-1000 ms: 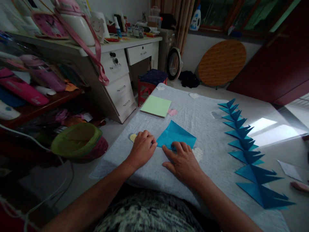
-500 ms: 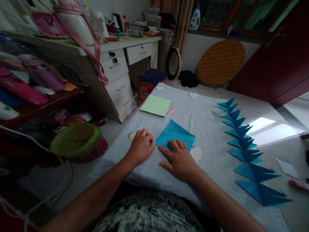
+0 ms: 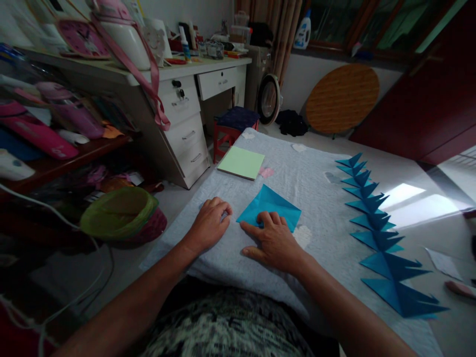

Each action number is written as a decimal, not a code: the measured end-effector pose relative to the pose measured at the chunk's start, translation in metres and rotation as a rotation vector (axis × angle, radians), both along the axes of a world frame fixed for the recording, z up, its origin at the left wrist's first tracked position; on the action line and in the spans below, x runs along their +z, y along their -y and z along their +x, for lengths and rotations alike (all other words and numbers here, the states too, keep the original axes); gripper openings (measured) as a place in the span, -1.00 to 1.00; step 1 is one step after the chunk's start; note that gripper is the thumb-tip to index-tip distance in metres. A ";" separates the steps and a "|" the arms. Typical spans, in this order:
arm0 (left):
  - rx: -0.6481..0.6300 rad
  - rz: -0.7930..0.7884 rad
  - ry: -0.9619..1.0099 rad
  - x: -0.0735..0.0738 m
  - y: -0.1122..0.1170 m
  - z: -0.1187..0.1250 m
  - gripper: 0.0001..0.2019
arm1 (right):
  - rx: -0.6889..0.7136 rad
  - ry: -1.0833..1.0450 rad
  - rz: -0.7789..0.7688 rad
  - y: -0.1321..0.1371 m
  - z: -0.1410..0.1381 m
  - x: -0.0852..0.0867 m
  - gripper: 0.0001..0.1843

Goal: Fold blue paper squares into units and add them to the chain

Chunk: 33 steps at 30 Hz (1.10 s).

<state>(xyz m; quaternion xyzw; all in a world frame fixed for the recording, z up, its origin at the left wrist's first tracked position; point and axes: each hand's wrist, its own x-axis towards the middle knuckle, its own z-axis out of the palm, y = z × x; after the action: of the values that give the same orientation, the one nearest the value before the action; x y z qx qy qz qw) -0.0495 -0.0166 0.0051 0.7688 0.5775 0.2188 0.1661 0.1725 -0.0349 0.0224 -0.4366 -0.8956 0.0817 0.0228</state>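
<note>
A blue sheet of origami paper (image 3: 277,201) lies on the cloth-covered table, one corner pointing away from me and folded edges toward me. My right hand (image 3: 273,240) rests on its near edge. The index finger stretches toward the paper's left corner, the other fingers are bent, and the thumb is spread on the cloth. Just left of that corner, my left hand (image 3: 211,221) is apart from the paper, its fingers loosely curled and a gap showing between thumb and forefinger. Nothing shows in it. The paper's near part is hidden beneath my right hand.
A pad of pale green paper (image 3: 241,162) lies farther back on the table (image 3: 308,173). Several folded blue paper cranes (image 3: 375,213) stand in a row along the right side. A lined waste basket (image 3: 119,213) stands on the floor at left, beside a white desk (image 3: 186,134).
My left hand has moved left, away from the paper's left corner, and its fingers have loosened. My right hand has slid slightly left along the paper's near edge.
</note>
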 end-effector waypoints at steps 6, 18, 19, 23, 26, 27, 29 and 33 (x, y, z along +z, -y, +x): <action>0.013 0.003 0.043 -0.002 0.001 0.002 -0.83 | 0.002 0.060 0.048 -0.001 -0.009 0.001 -0.23; -0.074 0.098 0.055 0.002 0.003 0.009 -0.76 | 0.056 0.033 0.024 0.011 -0.002 0.003 -0.20; -0.126 0.117 0.030 0.002 0.005 0.012 -0.74 | 0.055 0.016 0.020 0.013 -0.001 0.003 -0.22; -0.367 0.134 -0.147 -0.005 0.019 0.021 -0.71 | 0.009 -0.106 -0.025 0.020 0.006 0.003 -0.36; -0.402 0.178 -0.267 -0.012 0.027 0.027 -0.69 | -0.015 -0.180 -0.044 0.025 0.008 0.000 -0.38; -0.399 0.179 -0.301 -0.013 0.029 0.029 -0.69 | -0.021 -0.188 -0.041 0.026 0.008 -0.001 -0.37; -0.393 0.171 -0.360 -0.012 0.031 0.031 -0.70 | -0.037 -0.181 -0.028 0.028 0.008 -0.005 -0.35; -0.380 0.170 -0.452 -0.007 0.036 0.034 -0.68 | -0.072 -0.141 0.012 0.032 0.014 -0.010 -0.32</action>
<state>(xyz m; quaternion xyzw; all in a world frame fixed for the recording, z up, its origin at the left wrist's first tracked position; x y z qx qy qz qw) -0.0155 -0.0521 -0.0021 0.9033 0.4254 0.0549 0.0065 0.1863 -0.0672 0.0122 -0.4614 -0.8761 0.1060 0.0912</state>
